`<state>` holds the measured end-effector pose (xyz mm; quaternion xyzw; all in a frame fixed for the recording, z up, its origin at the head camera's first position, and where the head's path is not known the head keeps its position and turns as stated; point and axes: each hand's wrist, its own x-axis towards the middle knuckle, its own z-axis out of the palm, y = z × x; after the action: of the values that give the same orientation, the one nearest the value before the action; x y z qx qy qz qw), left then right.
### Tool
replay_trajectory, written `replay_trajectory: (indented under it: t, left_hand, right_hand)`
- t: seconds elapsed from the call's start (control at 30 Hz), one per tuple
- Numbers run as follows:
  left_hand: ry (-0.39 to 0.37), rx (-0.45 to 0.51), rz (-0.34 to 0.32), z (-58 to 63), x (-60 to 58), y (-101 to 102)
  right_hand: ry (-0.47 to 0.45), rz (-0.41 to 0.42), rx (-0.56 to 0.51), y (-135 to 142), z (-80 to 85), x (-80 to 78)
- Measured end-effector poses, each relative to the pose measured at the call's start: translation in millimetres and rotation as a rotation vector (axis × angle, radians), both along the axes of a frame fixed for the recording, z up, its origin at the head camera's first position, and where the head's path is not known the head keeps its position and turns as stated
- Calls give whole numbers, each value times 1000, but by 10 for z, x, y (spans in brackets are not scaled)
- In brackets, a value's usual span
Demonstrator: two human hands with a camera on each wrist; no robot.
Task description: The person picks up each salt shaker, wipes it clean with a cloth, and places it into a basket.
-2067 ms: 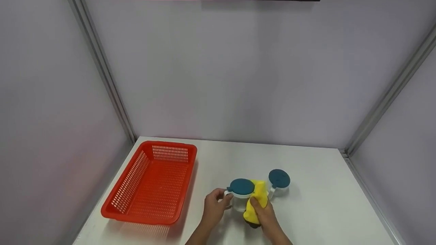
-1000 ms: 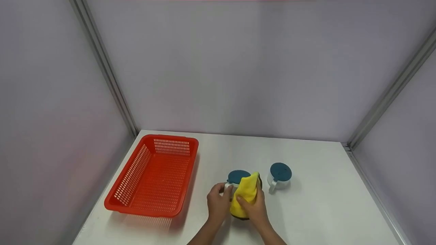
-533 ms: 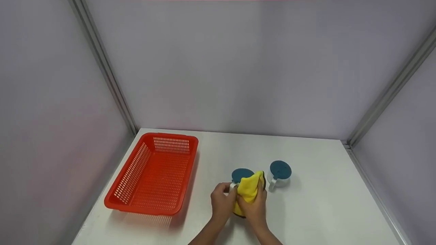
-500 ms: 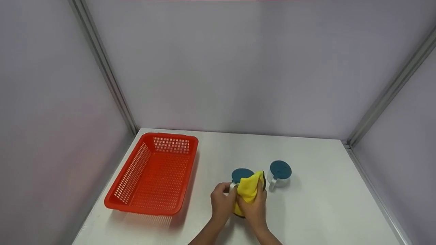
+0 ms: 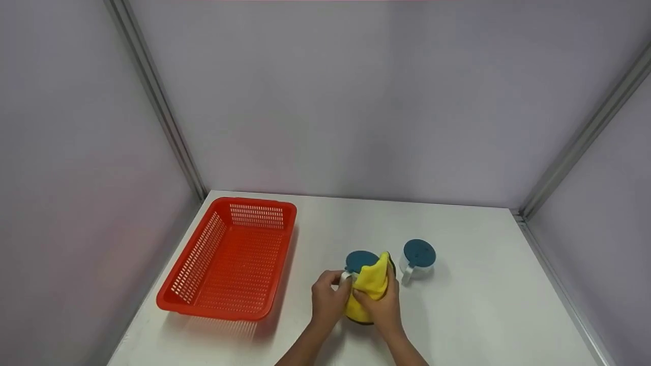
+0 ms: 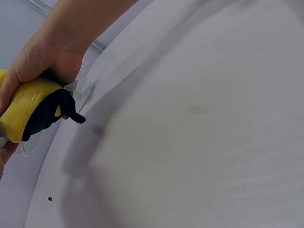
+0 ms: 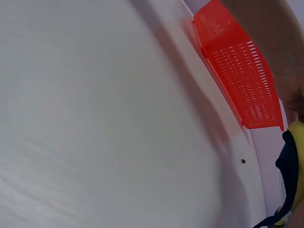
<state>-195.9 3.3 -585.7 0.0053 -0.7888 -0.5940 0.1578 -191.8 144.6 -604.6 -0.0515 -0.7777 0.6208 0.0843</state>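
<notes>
A clear jar with a teal lid (image 5: 360, 261) and white handle stands near the table's front middle. My left hand (image 5: 327, 297) grips it at the handle side. My right hand (image 5: 382, 305) presses a yellow cloth (image 5: 370, 290) with a dark edge against the jar's side and lid, fingers curled round the cloth. The left wrist view shows the yellow cloth (image 6: 26, 108) held by a hand (image 6: 45, 52), and part of the clear jar (image 6: 81, 90). A second jar with a teal lid (image 5: 419, 254) stands just to the right, untouched.
A red slatted basket (image 5: 231, 264) lies at the table's left, with nothing in it; in the right wrist view the basket (image 7: 240, 71) is at the top right. The white table (image 5: 483, 305) is walled by grey panels at the back and on both sides.
The yellow cloth has moved from the jar's right side up over its front and lid. Both hands stay on the jar; the head view has shifted slightly.
</notes>
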Motion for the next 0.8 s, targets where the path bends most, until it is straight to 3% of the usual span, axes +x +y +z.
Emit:
replay_trajectory:
  t: [0.5, 0.8]
  left_hand:
    - [-31, 80, -112, 12, -31, -140]
    - [-45, 132, -207, 10, -85, -249]
  right_hand:
    - [-243, 58, -289, 152, 46, -28]
    - [-340, 64, -552, 158, 88, -42]
